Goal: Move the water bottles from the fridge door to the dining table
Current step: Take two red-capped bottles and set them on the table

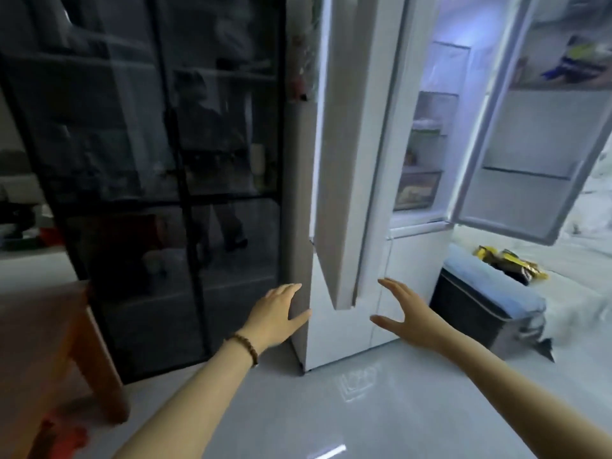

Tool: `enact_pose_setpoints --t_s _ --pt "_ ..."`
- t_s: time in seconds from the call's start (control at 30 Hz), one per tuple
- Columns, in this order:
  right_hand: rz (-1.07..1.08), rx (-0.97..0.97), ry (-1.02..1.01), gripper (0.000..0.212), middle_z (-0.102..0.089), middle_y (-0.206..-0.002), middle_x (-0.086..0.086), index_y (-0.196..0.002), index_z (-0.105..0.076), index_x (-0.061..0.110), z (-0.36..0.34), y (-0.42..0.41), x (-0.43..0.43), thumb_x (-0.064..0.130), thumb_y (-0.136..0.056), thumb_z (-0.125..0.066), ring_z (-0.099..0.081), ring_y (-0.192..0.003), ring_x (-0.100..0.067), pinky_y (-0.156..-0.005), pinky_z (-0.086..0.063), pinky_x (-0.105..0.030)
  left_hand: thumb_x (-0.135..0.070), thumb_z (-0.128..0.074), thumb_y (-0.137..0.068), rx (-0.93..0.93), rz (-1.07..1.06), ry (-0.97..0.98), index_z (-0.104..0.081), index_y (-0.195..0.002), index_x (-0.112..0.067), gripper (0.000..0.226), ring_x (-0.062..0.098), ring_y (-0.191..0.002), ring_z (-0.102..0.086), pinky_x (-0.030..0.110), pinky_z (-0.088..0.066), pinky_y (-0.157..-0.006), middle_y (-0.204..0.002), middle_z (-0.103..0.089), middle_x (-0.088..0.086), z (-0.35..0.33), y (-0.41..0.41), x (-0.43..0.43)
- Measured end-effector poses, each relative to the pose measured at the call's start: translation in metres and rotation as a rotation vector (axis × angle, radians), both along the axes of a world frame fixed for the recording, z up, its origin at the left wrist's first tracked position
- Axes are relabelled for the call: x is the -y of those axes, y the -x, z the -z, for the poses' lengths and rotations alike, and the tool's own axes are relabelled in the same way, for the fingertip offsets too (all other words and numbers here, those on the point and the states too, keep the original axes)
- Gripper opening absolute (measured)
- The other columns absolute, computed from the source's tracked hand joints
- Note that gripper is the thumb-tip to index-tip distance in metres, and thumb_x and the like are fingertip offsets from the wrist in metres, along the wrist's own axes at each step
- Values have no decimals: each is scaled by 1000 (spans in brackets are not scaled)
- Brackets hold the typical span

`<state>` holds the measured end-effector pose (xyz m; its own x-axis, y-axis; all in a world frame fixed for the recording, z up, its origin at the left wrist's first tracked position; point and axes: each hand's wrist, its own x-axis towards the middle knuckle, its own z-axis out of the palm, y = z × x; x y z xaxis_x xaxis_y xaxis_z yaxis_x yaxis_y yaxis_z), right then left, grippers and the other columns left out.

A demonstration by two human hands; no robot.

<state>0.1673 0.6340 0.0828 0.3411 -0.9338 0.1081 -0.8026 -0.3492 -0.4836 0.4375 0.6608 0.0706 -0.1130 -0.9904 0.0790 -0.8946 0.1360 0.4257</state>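
Observation:
A white fridge (417, 260) stands ahead with both upper doors swung open. The left door (351, 154) shows me its edge and outer face, so its shelves are hidden. The right door (536, 137) shows its inner shelves, with a blurred blue and yellow packet in the top one. No water bottle is visible. My left hand (276, 314), with a bead bracelet at the wrist, is open just left of the left door's bottom corner. My right hand (405, 313) is open just right of that corner. Both hands hold nothing. A brown wooden table (43, 329) fills the lower left.
A dark glass-fronted cabinet (159, 167) stands left of the fridge. To the right a low box with a blue cushion (490, 293) carries yellow and black packets (511, 265). Grey tiled floor (331, 409) lies in front.

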Motion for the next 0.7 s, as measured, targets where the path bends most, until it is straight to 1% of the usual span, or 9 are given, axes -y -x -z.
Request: enact_pose_setpoints --t_s 0.07,0.13,0.23,0.27,0.37,0.43,0.5,0.63,0.7 --pt "57 -29 -45 81 -21 -156 1 -146 -22 25 1 57 -8 51 -80 -62 -23 -142 -19 -116 -22 -35 -49 -46 -93 37 44 -44 -22 -148 -20 67 22 -140 -27 34 -29 -111 -155 -26 -1 -7 50 2" --pt "103 -72 -90 81 -21 -156 0 -146 -22 25 2 114 -16 50 -81 -63 -25 -141 -20 -115 -24 -34 -49 -47 -92 66 64 -89 -21 -148 -19 68 23 -139 -29 34 -31 -110 -155 -26 1 -13 97 1" --pt "134 -151 -161 78 -25 -153 0 -145 -25 23 -1 196 -23 48 -82 -63 -38 -134 -19 -109 -29 -27 -49 -49 -91 79 61 -130 -24 -147 -20 68 22 -136 -34 33 -34 -108 -151 -32 2 -18 159 -1" --pt "137 -182 -182 77 -26 -153 1 -145 -25 23 -2 220 -25 48 -83 -62 -38 -133 -18 -108 -29 -26 -49 -49 -91 80 61 -143 -26 -146 -21 67 21 -135 -36 33 -35 -107 -151 -34 2 -19 178 -2" --pt "140 -227 -217 76 -26 -153 3 -145 -26 25 -7 281 -22 53 -83 -59 -32 -138 -17 -112 -28 -30 -50 -48 -91 113 70 -168 -27 -146 -22 65 20 -133 -39 31 -35 -108 -150 -36 2 -23 227 1" --pt "141 -233 -223 73 -30 -152 3 -144 -29 25 -11 309 -13 53 -83 -58 -35 -136 -16 -110 -30 -29 -52 -47 -91 126 88 -197 -30 -145 -24 63 18 -132 -40 28 -33 -108 -149 -37 -1 -27 251 7" --pt "131 -222 -211 72 -33 -151 3 -143 -31 25 -15 330 1 53 -83 -59 -37 -134 -14 -109 -30 -27 -53 -47 -90 141 89 -215 -33 -143 -26 61 16 -128 -43 28 -35 -106 -146 -40 -3 -31 270 19" --pt "100 -180 -136 70 -38 -148 5 -141 -33 30 -22 355 49 54 -82 -59 -41 -131 -11 -107 -32 -26 -53 -46 -91 215 72 -158 -32 -143 -26 60 17 -130 -42 30 -34 -107 -147 -40 -3 -45 301 63" --pt "65 -166 -104 68 -38 -148 7 -141 -32 31 -29 361 80 53 -82 -59 -39 -132 -10 -108 -30 -25 -52 -47 -91 219 62 -99 -32 -143 -27 60 17 -131 -41 31 -34 -108 -148 -39 -3 -56 314 94"
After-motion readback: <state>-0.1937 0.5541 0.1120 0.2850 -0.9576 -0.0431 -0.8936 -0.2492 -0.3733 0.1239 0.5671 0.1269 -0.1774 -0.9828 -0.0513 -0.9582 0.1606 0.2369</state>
